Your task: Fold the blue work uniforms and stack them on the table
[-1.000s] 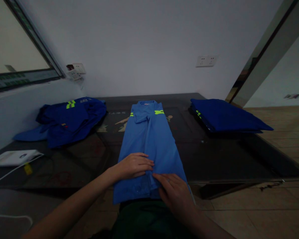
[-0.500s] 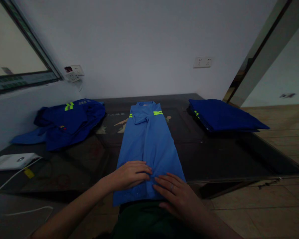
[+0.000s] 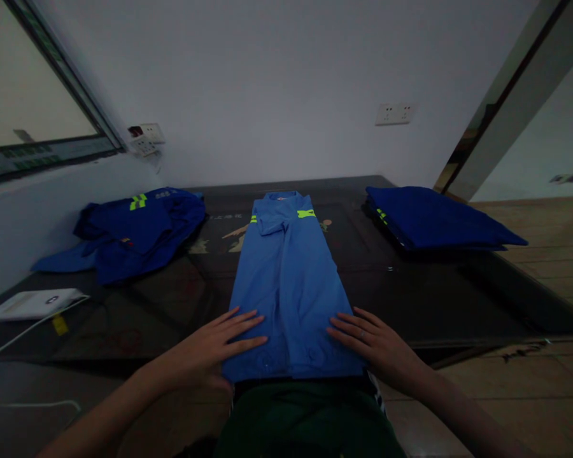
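Note:
A light blue work jacket (image 3: pixel 286 273) lies folded lengthwise on the dark table, collar at the far end and hem towards me. Yellow-green reflective strips cross it below the collar. My left hand (image 3: pixel 224 340) rests on the left edge near the hem, fingers stretched out and apart. On the right edge, my right hand (image 3: pixel 370 343), with a ring on one finger, lies with its fingers extended over the cloth. Neither hand grips the fabric.
A crumpled dark blue garment (image 3: pixel 138 232) lies at the left, beside a white device (image 3: pixel 33 304) with a white cable. Folded dark blue garments (image 3: pixel 439 219) are stacked at the right on the dark table (image 3: pixel 410 299). Behind is a wall with sockets (image 3: pixel 394 114).
My hands have moved apart from the middle of the jacket to its left and right edges. The hem now lies straighter and its right side shows more.

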Available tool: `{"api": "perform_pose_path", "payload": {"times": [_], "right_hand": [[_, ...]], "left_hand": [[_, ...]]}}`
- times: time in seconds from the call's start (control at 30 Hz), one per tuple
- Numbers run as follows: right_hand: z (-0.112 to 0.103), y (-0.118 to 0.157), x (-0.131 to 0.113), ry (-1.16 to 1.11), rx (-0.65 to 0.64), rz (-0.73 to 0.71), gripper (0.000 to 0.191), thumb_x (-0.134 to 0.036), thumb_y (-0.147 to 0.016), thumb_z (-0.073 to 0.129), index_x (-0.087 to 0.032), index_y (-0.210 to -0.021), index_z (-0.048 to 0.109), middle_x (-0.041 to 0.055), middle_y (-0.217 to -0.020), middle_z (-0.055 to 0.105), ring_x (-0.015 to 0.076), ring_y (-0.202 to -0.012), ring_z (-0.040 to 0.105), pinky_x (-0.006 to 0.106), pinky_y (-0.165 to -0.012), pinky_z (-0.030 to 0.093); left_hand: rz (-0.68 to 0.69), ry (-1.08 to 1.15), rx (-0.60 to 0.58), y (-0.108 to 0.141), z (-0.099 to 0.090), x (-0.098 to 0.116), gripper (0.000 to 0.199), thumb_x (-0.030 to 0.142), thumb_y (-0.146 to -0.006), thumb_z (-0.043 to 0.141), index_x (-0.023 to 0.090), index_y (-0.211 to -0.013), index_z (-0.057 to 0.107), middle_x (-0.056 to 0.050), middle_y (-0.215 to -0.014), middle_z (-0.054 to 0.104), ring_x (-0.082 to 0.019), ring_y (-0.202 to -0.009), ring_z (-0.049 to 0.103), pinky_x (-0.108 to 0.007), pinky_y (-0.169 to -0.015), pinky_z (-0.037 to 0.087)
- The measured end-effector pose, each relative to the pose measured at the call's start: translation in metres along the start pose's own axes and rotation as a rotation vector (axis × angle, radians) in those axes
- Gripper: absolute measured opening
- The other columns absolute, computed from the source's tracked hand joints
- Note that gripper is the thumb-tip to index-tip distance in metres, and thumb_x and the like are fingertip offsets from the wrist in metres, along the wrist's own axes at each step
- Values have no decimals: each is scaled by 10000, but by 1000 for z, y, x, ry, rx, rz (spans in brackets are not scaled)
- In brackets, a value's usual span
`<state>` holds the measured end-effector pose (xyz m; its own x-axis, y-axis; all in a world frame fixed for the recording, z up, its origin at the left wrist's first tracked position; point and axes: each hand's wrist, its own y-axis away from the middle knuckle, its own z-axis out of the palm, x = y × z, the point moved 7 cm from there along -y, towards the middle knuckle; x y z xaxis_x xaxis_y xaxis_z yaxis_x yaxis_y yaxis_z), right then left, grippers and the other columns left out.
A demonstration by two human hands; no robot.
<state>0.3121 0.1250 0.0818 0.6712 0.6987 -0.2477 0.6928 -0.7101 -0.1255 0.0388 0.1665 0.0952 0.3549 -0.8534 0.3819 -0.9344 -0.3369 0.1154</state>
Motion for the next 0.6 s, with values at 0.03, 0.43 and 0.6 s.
{"api": "perform_pose_path", "payload": {"times": [0.03, 0.43, 0.6], "right_hand": [[-1, -2, -1, -10, 13, -2, 785, 82, -786, 411, -304, -1462, 312, 38, -1424, 484, 187, -1336, 416, 512, -1101, 342], [-16, -7, -3, -307, -16, -11, 603, 0, -815, 442, -291, -1338, 522, 23, -1300, 604, 203, -1268, 502, 508, -1089, 366], [-55, 14, -17, -449, -26, 97, 540, -106, -850, 506, -362, -1325, 532, 6, -1182, 680, 199, -1042, 663, 372, -909, 547]], "left_hand": [[0, -19, -5, 6, 6, -2, 861, 479, -777, 695, 327, -1493, 243, -89, -1549, 240, -332, -1410, 245, -551, -1132, 241], [-9, 177, 248, 9, 2, 2, 442, 251, -970, 397, 302, -1408, 429, -25, -1355, 553, -182, -1256, 515, -325, -1059, 425], [-90, 443, 213, 14, -24, 21, 366, 353, -964, 425, 312, -1309, 541, -12, -1095, 711, -148, -905, 689, -203, -781, 535]]}}
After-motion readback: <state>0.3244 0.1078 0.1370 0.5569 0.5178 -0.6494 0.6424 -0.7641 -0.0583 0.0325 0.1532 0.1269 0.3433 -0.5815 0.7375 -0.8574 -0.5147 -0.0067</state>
